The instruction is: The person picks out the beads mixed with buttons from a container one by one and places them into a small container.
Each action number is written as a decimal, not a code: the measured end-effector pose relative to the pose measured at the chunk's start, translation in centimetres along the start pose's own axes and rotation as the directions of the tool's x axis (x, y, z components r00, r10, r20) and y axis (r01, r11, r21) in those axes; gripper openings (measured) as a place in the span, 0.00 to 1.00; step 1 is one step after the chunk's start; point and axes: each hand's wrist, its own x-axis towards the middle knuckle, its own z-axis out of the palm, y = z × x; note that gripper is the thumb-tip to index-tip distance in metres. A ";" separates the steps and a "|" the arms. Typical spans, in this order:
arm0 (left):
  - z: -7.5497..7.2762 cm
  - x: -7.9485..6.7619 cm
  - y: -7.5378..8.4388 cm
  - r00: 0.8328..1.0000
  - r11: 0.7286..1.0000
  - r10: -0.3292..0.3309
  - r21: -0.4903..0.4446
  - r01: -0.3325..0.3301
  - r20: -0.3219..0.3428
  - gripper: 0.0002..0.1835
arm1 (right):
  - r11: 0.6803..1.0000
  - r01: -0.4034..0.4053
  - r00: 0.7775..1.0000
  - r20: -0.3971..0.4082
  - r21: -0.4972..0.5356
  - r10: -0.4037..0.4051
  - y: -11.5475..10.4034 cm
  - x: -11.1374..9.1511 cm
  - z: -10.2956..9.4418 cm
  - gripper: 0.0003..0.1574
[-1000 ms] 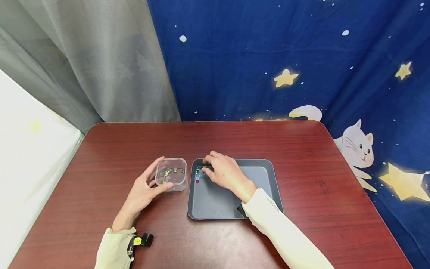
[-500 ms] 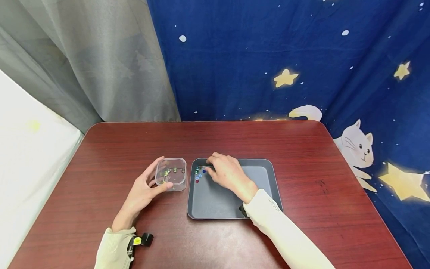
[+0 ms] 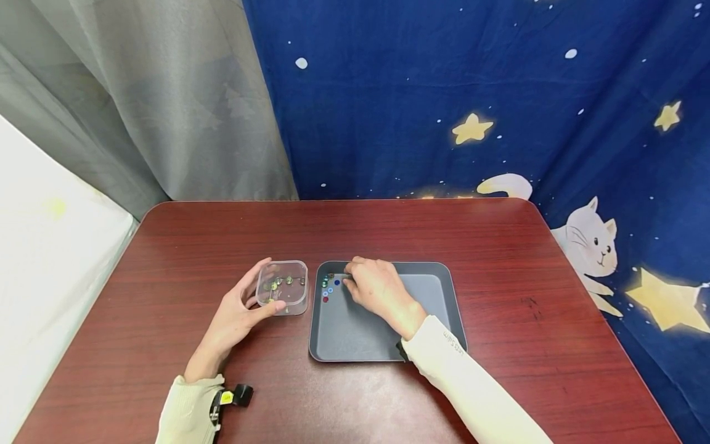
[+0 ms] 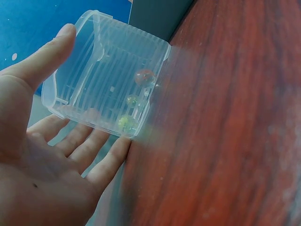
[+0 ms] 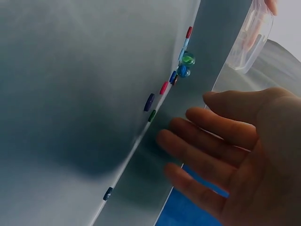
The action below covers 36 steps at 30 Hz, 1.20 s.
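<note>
My left hand (image 3: 235, 317) holds a clear plastic box (image 3: 297, 308) on the table, thumb on one side and fingers on the other. Several glass marbles (image 4: 126, 122) lie inside it. My right hand (image 3: 379, 290) is over the far left part of a grey tray (image 3: 355, 342), its fingers relaxed and nothing visible between them. Small flat colored discs sit in the tray's far left corner, among them a dark blue disc (image 3: 336, 282) and a red disc (image 3: 325, 300). The right wrist view shows a green marble (image 5: 188, 59) and a blue marble (image 5: 184, 71) beside the discs.
The reddish-brown table (image 3: 527, 345) extends around the box and tray. Raised walls edge the tray, and its left side stands close to the box. Behind the table hang a grey curtain (image 3: 211, 111) and a blue star-patterned curtain (image 3: 388, 92).
My right hand has shifted slightly right, away from the tray's left corner, and the dark blue disc has come into sight. The left hand and the box have stayed in place.
</note>
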 end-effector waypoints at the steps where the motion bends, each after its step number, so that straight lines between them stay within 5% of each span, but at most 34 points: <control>1: 0.0 0.0 0.0 1.000 1.000 0.000 0.001 0.000 0.000 0.49 | 1.000 -0.002 1.000 0.003 -0.006 0.002 0.0 -0.1 0.0 0.05; 36: -0.1 -0.1 0.0 1.000 1.000 -0.021 0.011 0.021 0.000 0.48 | 0.998 -0.003 0.987 0.162 0.064 -0.007 0.3 -0.2 0.4 0.18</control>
